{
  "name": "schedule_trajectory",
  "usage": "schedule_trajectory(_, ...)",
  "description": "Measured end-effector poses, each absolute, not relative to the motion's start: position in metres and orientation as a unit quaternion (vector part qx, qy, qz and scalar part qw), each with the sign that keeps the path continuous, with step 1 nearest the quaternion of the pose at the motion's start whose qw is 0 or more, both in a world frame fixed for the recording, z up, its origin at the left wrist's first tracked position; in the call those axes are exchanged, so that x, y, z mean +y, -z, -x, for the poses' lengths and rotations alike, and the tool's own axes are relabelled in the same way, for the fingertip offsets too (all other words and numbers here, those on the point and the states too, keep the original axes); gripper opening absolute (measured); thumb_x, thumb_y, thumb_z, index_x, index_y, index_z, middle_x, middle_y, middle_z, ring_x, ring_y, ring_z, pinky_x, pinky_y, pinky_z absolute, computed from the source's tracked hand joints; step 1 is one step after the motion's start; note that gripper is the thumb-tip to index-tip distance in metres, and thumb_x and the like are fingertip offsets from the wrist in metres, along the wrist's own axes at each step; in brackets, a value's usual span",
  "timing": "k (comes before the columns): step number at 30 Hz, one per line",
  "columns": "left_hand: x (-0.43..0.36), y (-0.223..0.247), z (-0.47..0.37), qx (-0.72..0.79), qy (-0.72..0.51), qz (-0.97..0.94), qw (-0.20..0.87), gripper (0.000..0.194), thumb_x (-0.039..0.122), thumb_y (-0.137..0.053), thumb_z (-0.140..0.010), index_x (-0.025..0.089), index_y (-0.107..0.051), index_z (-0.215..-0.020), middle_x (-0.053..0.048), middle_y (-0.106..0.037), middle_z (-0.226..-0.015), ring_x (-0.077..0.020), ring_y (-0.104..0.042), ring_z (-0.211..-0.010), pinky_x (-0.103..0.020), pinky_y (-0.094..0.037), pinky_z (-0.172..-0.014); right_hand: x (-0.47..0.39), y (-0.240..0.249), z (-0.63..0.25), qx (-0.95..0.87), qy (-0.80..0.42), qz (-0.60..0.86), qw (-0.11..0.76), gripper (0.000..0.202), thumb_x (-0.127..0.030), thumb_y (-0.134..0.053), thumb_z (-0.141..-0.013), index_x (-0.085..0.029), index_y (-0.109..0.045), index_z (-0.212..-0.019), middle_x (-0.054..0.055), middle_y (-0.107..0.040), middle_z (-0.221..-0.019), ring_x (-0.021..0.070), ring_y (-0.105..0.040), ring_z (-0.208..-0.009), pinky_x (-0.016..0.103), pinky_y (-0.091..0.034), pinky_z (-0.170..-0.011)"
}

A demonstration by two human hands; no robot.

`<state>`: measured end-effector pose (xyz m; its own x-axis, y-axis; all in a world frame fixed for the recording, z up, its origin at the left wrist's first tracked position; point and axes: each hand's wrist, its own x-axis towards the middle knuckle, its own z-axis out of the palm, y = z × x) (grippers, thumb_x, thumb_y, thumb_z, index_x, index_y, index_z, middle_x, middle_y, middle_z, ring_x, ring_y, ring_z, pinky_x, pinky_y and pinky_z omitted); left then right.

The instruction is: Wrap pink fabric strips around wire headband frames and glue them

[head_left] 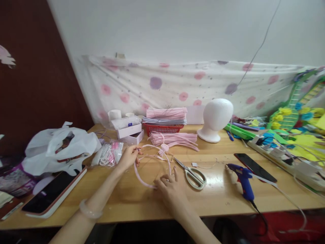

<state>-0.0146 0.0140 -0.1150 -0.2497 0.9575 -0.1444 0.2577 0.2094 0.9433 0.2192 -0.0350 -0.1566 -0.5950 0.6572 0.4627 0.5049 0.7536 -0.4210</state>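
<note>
A pale pink hoop (137,173), seemingly bent from a fuzzy pipe cleaner, is held over the wooden table between my two hands. My left hand (129,156) pinches its upper left side. At its lower right, my right hand (169,189) has thumb and finger closed on the rim, the other fingers partly raised. A small pink pompom-like piece (164,147) sits at the hoop's upper right, with a thin band crossing inside the ring. Just right of the hoop lie scissors (194,176) with pale handles, their blades pointing toward the hoop.
Pink pipe cleaners (175,139) lie before a red basket (162,129). A white foam head (217,117) stands behind. On the right are a blue glue gun (242,179), a phone (255,167) and a power strip (274,159). A plastic bag (58,145) and another phone (54,191) occupy the left.
</note>
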Motion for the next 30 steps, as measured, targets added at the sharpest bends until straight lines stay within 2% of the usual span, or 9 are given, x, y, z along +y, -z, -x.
schedule_trajectory(2,0.013,0.107,0.015,0.655,-0.43,-0.467,0.41,0.039,0.036,-0.065,-0.096,0.018,-0.059,-0.13,-0.011,-0.062,-0.132,-0.0256,-0.065,-0.111,-0.048,-0.058,-0.092,-0.03,0.151,-0.225,-0.876,-0.154,0.323,0.322,0.018,-0.013,-0.06,-0.092,-0.024,-0.074,-0.089,0.006,-0.077,-0.082,0.0307,-0.073,-0.093,0.075,-0.028,-0.114)
schedule_trajectory(4,0.007,0.094,0.017,0.645,-0.425,-0.482,0.414,0.037,0.038,-0.063,-0.097,0.017,-0.061,-0.127,-0.011,-0.065,-0.125,-0.0237,-0.067,-0.104,-0.045,-0.059,-0.087,-0.022,0.136,-0.237,-0.855,-0.192,0.326,0.354,0.023,-0.018,-0.057,-0.095,-0.025,-0.075,-0.083,0.005,-0.074,-0.075,0.0265,-0.072,-0.083,0.062,-0.043,-0.108)
schedule_trajectory(7,-0.01,0.067,0.021,0.617,-0.423,-0.525,0.406,0.041,0.049,-0.05,-0.1,0.013,-0.069,-0.106,-0.003,-0.063,-0.083,-0.0149,-0.061,-0.067,-0.031,-0.055,-0.063,-0.005,0.104,-0.258,-0.795,-0.258,0.346,0.426,0.028,-0.039,-0.054,-0.1,-0.025,-0.077,-0.092,0.006,-0.073,-0.075,0.0238,-0.071,-0.074,0.041,-0.06,-0.078)
schedule_trajectory(11,-0.04,0.035,0.016,0.578,-0.426,-0.595,0.36,0.042,0.057,-0.07,-0.079,0.016,-0.072,-0.087,0.004,-0.05,-0.061,-0.0102,-0.044,-0.051,-0.023,-0.037,-0.048,0.008,0.061,-0.276,-0.714,-0.347,0.351,0.497,0.047,-0.061,-0.052,-0.097,-0.022,-0.074,-0.11,0.005,-0.072,-0.072,0.0194,-0.071,-0.062,0.032,-0.061,-0.06)
schedule_trajectory(14,-0.056,0.024,0.007,0.573,-0.441,-0.621,0.303,0.038,0.056,-0.068,-0.077,0.018,-0.072,-0.074,0.006,-0.041,-0.053,-0.0103,-0.034,-0.049,-0.024,-0.028,-0.047,0.008,0.042,-0.275,-0.679,-0.395,0.345,0.513,0.053,-0.069,-0.061,-0.088,-0.02,-0.074,-0.103,0.005,-0.07,-0.072,0.0161,-0.068,-0.053,0.028,-0.06,-0.052)
schedule_trajectory(18,-0.066,0.022,-0.001,0.574,-0.465,-0.633,0.23,0.036,0.049,-0.06,-0.082,0.02,-0.067,-0.061,0.004,-0.041,-0.053,-0.0121,-0.034,-0.054,-0.025,-0.029,-0.053,0.003,0.037,-0.268,-0.652,-0.437,0.345,0.514,0.055,-0.072,-0.067,-0.082,-0.018,-0.074,-0.093,0.004,-0.068,-0.067,0.013,-0.064,-0.043,0.022,-0.055,-0.041)
schedule_trajectory(22,-0.071,0.022,-0.001,0.572,-0.473,-0.64,0.197,0.038,0.046,-0.055,-0.085,0.02,-0.064,-0.06,0.006,-0.037,-0.052,-0.0119,-0.032,-0.052,-0.025,-0.029,-0.052,0.001,0.038,-0.264,-0.618,-0.484,0.353,0.51,0.057,-0.07,-0.071,-0.08,-0.017,-0.072,-0.099,0.003,-0.068,-0.067,0.012,-0.064,-0.042,0.02,-0.053,-0.039)
schedule_trajectory(26,-0.071,0.025,0.002,0.555,-0.474,-0.664,0.161,0.038,0.043,-0.054,-0.088,0.019,-0.065,-0.061,0.005,-0.043,-0.052,-0.0111,-0.036,-0.051,-0.024,-0.029,-0.048,0.001,0.034,-0.261,-0.592,-0.533,0.359,0.486,0.062,-0.07,-0.075,-0.075,-0.015,-0.07,-0.101,-0.001,-0.065,-0.062,0.0104,-0.063,-0.042,0.016,-0.05,-0.038)
schedule_trajectory(30,-0.068,0.03,0.008,0.543,-0.481,-0.677,0.123,0.041,0.041,-0.054,-0.09,0.019,-0.063,-0.057,0.004,-0.049,-0.051,-0.0108,-0.042,-0.049,-0.023,-0.031,-0.047,0.001,0.032,-0.263,-0.612,-0.55,0.358,0.442,0.062,-0.07,-0.072,-0.078,-0.015,-0.067,-0.107,0.0,-0.067,-0.067,0.011,-0.064,-0.042,0.018,-0.052,-0.038)
